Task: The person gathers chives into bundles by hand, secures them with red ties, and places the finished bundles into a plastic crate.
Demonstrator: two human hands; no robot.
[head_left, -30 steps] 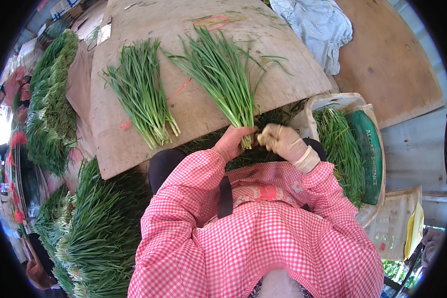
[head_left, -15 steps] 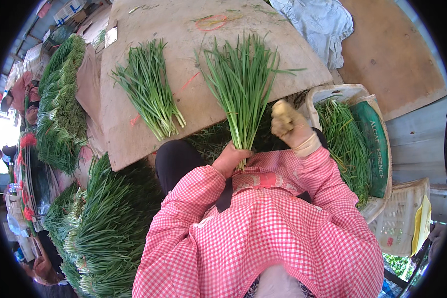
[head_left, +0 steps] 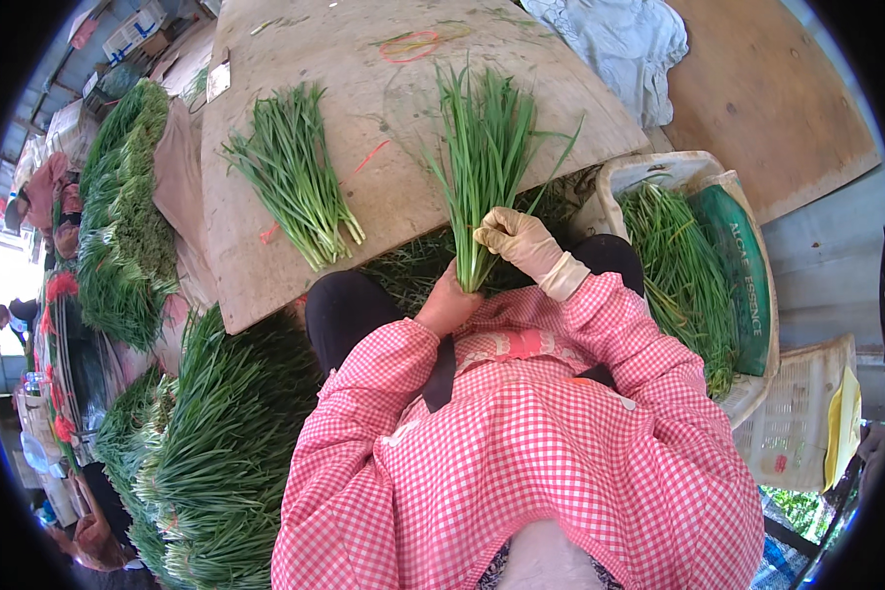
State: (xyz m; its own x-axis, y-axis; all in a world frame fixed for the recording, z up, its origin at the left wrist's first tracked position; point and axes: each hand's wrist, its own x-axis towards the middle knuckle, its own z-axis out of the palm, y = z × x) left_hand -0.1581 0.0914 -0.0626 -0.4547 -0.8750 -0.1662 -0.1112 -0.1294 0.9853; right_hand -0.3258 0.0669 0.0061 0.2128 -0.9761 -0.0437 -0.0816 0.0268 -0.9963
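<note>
A bunch of garlic chives (head_left: 492,138) stands fanned out in front of me, its leaves pointing away over the board's near edge. My left hand (head_left: 449,301), bare, is closed round the pale stalks at its lower end. My right hand (head_left: 523,242), in a cream glove, is pinched against the right side of the bunch, just above the left hand. A few leaves splay out past its fingers. A second bunch of chives (head_left: 300,172) lies on the wooden board (head_left: 383,118) to the left, stalks toward me.
Large heaps of chives (head_left: 216,462) are piled at my left. On the right stands a white crate (head_left: 615,202) holding loose chives and a green sack (head_left: 737,265). A pale cloth (head_left: 619,49) and a red loop (head_left: 410,46) lie at the far side.
My right hand has come left and in from beside the crate to the chives, its fingers now on them. The bunch's leaves have drawn narrower. My left hand keeps its grip.
</note>
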